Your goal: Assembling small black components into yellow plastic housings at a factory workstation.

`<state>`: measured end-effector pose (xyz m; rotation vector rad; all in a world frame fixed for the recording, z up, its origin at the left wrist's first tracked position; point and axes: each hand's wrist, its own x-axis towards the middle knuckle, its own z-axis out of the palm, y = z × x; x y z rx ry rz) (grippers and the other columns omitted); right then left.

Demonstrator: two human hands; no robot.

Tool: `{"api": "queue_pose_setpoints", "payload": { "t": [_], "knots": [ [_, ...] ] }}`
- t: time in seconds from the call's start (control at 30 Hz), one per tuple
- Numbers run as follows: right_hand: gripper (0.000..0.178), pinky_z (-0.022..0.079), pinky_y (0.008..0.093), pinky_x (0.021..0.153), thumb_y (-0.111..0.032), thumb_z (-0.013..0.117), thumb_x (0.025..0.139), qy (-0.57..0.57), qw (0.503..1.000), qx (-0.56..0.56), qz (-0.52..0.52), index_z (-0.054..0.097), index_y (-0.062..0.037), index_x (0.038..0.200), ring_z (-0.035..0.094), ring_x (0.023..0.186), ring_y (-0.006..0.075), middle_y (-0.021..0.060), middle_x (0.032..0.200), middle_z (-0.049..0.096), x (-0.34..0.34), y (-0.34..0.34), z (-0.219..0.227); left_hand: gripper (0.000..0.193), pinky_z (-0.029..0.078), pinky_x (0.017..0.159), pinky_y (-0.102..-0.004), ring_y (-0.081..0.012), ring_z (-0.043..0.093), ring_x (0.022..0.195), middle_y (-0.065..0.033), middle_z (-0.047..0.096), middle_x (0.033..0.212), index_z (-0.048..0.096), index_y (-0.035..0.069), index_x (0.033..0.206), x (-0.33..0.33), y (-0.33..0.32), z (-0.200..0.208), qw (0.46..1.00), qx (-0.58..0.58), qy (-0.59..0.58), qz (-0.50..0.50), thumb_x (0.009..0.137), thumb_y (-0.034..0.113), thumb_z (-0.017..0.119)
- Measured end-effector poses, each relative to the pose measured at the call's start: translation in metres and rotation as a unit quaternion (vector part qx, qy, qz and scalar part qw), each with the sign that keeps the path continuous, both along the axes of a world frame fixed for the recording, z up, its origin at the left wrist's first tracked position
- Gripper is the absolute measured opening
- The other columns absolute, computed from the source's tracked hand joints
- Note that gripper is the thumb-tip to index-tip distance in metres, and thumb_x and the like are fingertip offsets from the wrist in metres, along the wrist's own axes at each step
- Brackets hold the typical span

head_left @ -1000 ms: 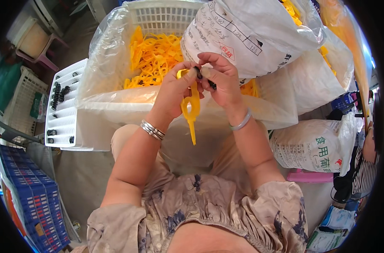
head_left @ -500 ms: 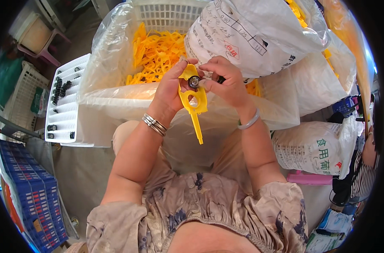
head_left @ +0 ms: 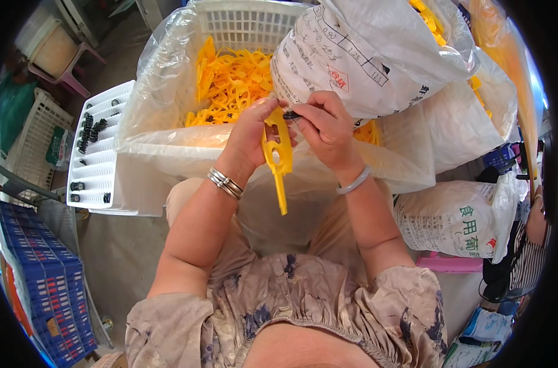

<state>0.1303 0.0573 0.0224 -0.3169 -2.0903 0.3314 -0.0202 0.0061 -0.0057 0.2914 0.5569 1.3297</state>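
Observation:
A yellow plastic part (head_left: 278,148) with round openings and a long narrow stem is gripped in my left hand (head_left: 252,130). Its stem points down toward my lap, and its upper end is partly behind my fingers. My right hand (head_left: 327,130) pinches a small black round piece (head_left: 290,115) between thumb and fingers, right beside the upper end of the yellow part. Whether the two pieces touch, I cannot tell. Past my hands, many similar yellow parts (head_left: 233,76) lie heaped in a white crate (head_left: 245,23) lined with clear plastic.
On the left stands a white ribbed tray (head_left: 98,175) with small black pieces in its grooves. A large white sack (head_left: 365,58) leans over the crate's right side. Another printed sack (head_left: 444,218) lies at right beside a pink object (head_left: 449,264). Blue crates (head_left: 46,276) stack at lower left.
The yellow part has turned more edge-on in my left hand. My right hand has drawn slightly back with the black piece, which sat in the part's upper opening before.

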Motion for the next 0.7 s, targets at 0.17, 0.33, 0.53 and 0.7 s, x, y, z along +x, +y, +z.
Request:
{"api": "queue_pose_setpoints", "payload": {
  "t": [0.17,0.33,0.53,0.7],
  "knots": [
    [0.028,0.045,0.0249,0.055,0.01,0.061,0.063,0.031,0.999,0.001,0.017,0.063,-0.0017,0.089,0.055,0.064,0.0185,0.0081,0.078,0.054,0.004,0.01,-0.005,0.019,0.053,0.062,-0.0465,-0.0314,0.061,0.07,-0.0162,0.058,0.087,0.047,0.006,0.104,0.001,-0.003,0.006,0.984,0.11,-0.077,-0.118,0.086,0.013,0.047],
    [0.029,0.046,0.0241,0.055,0.007,0.061,0.066,-0.011,0.999,-0.042,0.018,0.062,-0.0012,0.093,0.057,0.066,0.0186,0.0091,0.08,0.057,0.002,0.008,-0.006,0.025,0.053,0.066,-0.0473,-0.0288,0.061,0.071,-0.0143,0.057,0.086,0.047,0.004,0.104,0.003,-0.003,0.013,0.997,0.07,-0.038,-0.001,0.08,-0.001,0.047],
    [0.031,0.046,0.0265,0.055,0.002,0.066,0.065,0.0,0.996,-0.066,-0.053,0.06,-0.0017,0.095,0.058,0.067,0.0197,0.0095,0.082,0.058,-0.004,-0.001,-0.004,0.024,0.055,0.065,-0.0437,-0.0225,0.061,0.072,-0.0099,0.056,0.083,0.047,0.004,0.103,0.007,-0.001,0.015,0.994,0.081,0.052,0.058,0.08,-0.002,0.047],
    [0.031,0.047,0.0292,0.055,-0.001,0.068,0.064,-0.06,0.995,0.018,-0.083,0.06,-0.0023,0.093,0.057,0.066,0.0231,0.01,0.08,0.057,-0.003,0.0,-0.005,0.017,0.054,0.067,-0.035,-0.0171,0.059,0.073,-0.0065,0.056,0.09,0.05,0.006,0.102,0.007,-0.004,0.011,0.989,0.084,0.11,0.053,0.085,0.009,0.049]
  ]
}}
